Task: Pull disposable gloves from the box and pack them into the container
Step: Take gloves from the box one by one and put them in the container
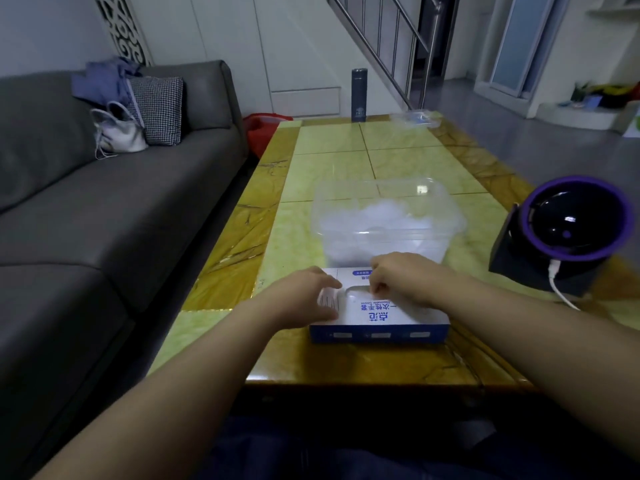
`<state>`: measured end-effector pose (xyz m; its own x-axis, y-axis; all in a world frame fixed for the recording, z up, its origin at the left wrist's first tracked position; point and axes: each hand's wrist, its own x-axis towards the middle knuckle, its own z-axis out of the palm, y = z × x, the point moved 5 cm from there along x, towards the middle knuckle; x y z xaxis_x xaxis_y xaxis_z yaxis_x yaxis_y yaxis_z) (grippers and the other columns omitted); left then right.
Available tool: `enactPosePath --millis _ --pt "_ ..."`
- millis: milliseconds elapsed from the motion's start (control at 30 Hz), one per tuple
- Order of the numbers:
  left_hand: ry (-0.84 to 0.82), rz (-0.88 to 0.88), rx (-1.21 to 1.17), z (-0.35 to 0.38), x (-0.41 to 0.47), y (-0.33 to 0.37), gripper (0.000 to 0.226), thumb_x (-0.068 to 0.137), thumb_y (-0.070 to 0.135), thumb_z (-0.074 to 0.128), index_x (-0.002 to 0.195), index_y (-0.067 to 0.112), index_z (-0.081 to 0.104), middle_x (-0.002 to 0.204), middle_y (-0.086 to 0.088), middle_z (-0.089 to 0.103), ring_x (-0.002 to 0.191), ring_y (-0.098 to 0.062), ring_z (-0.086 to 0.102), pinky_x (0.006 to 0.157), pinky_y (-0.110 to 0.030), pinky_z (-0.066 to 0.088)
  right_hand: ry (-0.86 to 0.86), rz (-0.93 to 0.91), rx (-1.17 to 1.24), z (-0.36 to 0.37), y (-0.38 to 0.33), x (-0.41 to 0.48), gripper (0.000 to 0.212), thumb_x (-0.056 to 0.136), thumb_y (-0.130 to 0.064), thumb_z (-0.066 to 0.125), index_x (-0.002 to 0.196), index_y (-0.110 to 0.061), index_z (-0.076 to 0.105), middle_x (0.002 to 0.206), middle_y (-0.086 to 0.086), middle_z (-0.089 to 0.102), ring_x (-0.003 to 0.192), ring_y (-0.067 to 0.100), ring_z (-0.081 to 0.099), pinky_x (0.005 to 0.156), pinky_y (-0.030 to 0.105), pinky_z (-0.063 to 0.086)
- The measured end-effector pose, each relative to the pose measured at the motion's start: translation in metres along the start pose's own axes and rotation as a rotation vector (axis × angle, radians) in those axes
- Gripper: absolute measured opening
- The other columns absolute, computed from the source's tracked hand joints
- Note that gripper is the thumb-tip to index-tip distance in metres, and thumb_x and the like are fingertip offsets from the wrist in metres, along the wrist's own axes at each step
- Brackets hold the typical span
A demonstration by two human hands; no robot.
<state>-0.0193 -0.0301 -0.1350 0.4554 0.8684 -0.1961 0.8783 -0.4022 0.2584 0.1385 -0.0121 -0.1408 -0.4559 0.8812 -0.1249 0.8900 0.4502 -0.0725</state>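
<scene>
Blue and white cardboard makes up the glove box (381, 315), which sits low in the middle of the frame on the yellow-green counter (346, 161). Its long side runs from left to right. The left hand (306, 297) lies on the left end of the box top with its fingers mostly straight, and it looks like it is pressing the box down so it will not slide. The right hand (403, 278) is over the slot (356, 292) in the middle of the box top. Its fingers are curled and bunched at the edge of the slot. I cannot tell if they are pinching a glove, because a thin clear glove would be hard to see here. The clear plastic container (446, 202) stands just above the box in the frame, very close to its far side. A soft white heap of gloves (374, 220) already lies inside, so some packing looks done. The right hand is the one nearer the slot and the container. I think the next glove has to come up out of the slot and then go a short way up the frame, over the near wall of the container. The container has no lid on it.
</scene>
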Motion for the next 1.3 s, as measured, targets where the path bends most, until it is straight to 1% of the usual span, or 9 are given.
enactPosePath --millis 100,367,533,633,733,967,1100,1200,1300 --pt "-0.022 -0.016 0.007 0.007 0.003 -0.003 0.053 0.088 0.037 0.063 0.138 0.027 0.047 0.143 0.002 0.04 0.126 -0.019 0.041 0.102 -0.035 0.039 0.04 -0.019 -0.048 -0.006 -0.006 -0.001 0.012 0.089 -0.018 0.059 0.093 -0.017 0.07 0.103 -0.003 0.058 0.09 0.02 0.057 0.072 0.031 0.045" --pt "-0.054 -0.042 0.021 0.007 0.005 0.002 0.054 0.089 0.036 0.062 0.139 0.026 0.045 0.141 0.0 0.04 0.127 -0.022 0.039 0.101 -0.04 0.043 0.361 -0.066 0.053 -0.09 -0.023 -0.022 0.01 0.097 -0.021 0.048 0.097 -0.019 0.058 0.092 -0.009 0.05 0.089 0.017 0.053 0.074 0.032 0.042" --pt "-0.02 -0.023 -0.201 -0.008 -0.001 0.0 0.063 0.082 0.039 0.071 0.138 0.024 0.047 0.142 0.005 0.044 0.127 -0.015 0.045 0.097 -0.027 0.041 0.645 -0.044 0.229 -0.148 -0.006 -0.042 0.008 0.094 -0.018 0.056 0.095 -0.014 0.063 0.09 -0.007 0.057 0.083 0.013 0.054 0.073 0.025 0.044" --pt "-0.157 0.064 -0.878 -0.03 -0.015 0.007 0.071 0.067 0.047 0.08 0.13 0.029 0.05 0.13 0.012 0.056 0.12 -0.007 0.053 0.098 -0.028 0.045 0.648 -0.045 0.29 -0.159 0.0 -0.052 0.006 0.093 -0.019 0.058 0.092 -0.016 0.063 0.089 -0.008 0.057 0.08 0.009 0.053 0.066 0.009 0.039" --pt "-0.11 0.127 -1.321 -0.049 -0.018 0.011 0.07 0.055 0.055 0.083 0.115 0.025 0.062 0.118 0.002 0.067 0.109 -0.013 0.063 0.087 -0.029 0.054 0.58 -0.032 0.274 -0.153 0.0 -0.053 0.004 0.092 -0.021 0.059 0.089 -0.021 0.061 0.085 -0.016 0.052 0.082 0.006 0.051 0.067 0.01 0.038" --pt "0.265 0.082 -1.062 -0.082 -0.009 0.028 0.016 0.084 0.03 0.065 0.098 0.024 0.07 0.095 0.002 0.074 0.094 -0.009 0.068 0.096 -0.029 0.049 0.47 -0.038 0.284 -0.14 -0.004 -0.05 0.003 0.09 -0.025 0.062 0.091 -0.027 0.06 0.099 -0.013 0.056 0.094 0.006 0.05 0.07 0.01 0.033" --pt "0.309 0.04 -1.149 -0.095 -0.005 0.021 0.012 0.093 0.016 0.058 0.099 0.02 0.067 0.102 -0.007 0.073 0.1 -0.021 0.068 0.101 -0.041 0.046 0.533 0.188 0.61 -0.14 0.019 -0.055 0.054 0.08 -0.042 0.07 0.127 -0.027 0.048 0.112 -0.007 0.055 0.098 0.011 0.057 0.082 0.026 0.047" --pt "0.281 0.117 -1.276 -0.106 -0.004 0.022 0.019 0.094 0.005 0.054 0.098 0.02 0.065 0.128 -0.003 0.061 0.101 -0.027 0.066 0.092 -0.035 0.053 0.364 0.311 1.089 -0.125 0.031 -0.053 0.091 0.063 -0.054 0.069 0.141 -0.026 0.033 0.108 0.009 0.063 0.097 0.022 0.064 0.086 0.037 0.054" --pt "0.25 0.206 -1.305 -0.116 0.001 0.027 0.035 0.095 0.004 0.051 0.122 0.025 0.056 0.099 0.002 0.068 0.094 -0.024 0.067 0.079 -0.025 0.056 0.267 0.23 1.302 -0.124 0.025 -0.05 0.095 0.062 -0.044 0.07 0.145 -0.033 0.025 0.104 0.016 0.067 0.095 0.027 0.067 0.084 0.037 0.055"
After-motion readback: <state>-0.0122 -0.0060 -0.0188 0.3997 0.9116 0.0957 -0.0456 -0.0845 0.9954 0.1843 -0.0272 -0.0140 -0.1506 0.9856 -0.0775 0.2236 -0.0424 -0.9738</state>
